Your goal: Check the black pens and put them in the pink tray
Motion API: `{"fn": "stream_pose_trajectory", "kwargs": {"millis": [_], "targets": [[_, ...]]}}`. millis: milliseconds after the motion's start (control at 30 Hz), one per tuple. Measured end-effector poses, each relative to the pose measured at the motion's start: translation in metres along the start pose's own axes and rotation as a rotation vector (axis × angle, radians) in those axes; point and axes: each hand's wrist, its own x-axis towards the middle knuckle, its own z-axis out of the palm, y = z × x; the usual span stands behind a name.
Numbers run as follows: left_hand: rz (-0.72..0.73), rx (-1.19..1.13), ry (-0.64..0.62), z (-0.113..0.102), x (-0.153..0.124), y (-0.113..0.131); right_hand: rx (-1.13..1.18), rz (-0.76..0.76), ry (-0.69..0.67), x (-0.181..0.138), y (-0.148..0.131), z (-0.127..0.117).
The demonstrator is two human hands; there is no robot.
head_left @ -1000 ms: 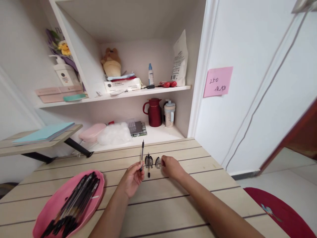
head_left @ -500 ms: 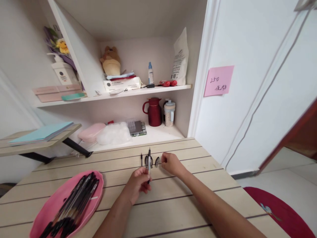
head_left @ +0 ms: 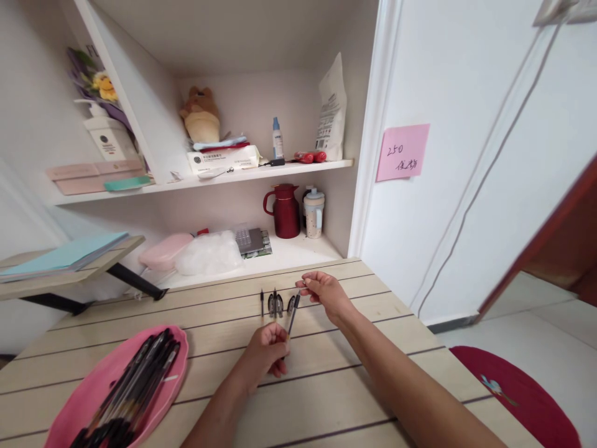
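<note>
My left hand [head_left: 267, 351] is closed around the lower part of a slim pen with a clear barrel and dark grip [head_left: 294, 311], which slants up to the right. At its upper end, the thumb and fingers of my right hand [head_left: 325, 292] pinch the pen's tip; the exact contact is small and partly hidden. Beyond my left hand, a thin dark pen or refill [head_left: 262, 303] lies on the tabletop. Beside it are dark pen caps with clips [head_left: 275, 305], with another thin dark piece among them. Another dark clip-like piece [head_left: 291, 303] sits just behind the held pen.
A pink tray [head_left: 180, 379] full of black pens stands at the left of the slatted table [head_left: 345, 398]. Behind are a white shelf [head_left: 308, 249] with a red jug [head_left: 286, 211], a cup [head_left: 314, 214] and a plastic bag [head_left: 209, 252]. A small raised stand [head_left: 116, 255] is at left.
The pen in my left hand has tilted from upright towards the right. My right hand has come to the pen's tip, its fingers extending more. The view has shifted slightly right.
</note>
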Motion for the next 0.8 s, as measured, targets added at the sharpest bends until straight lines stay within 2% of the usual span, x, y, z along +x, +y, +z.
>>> {"fn": "stream_pose_trajectory", "kwargs": {"millis": [333,467,667,800], "targets": [[0.044,-0.011,0.032,0.0048,-0.0082,0.0037,-0.16,0.031,-0.08,-0.0011,0.0016,0.0015],[0.046,-0.004,0.039,0.005,-0.0074,0.0044,-0.163,0.056,-0.086,-0.0029,0.0015,0.0022],[0.006,0.007,0.05,0.0042,-0.0014,0.0005,-0.078,0.138,-0.167,-0.005,0.0036,0.003],[0.05,0.011,0.076,0.0066,0.0013,-0.0046,-0.074,0.18,-0.102,-0.0051,0.0075,0.0036]]}}
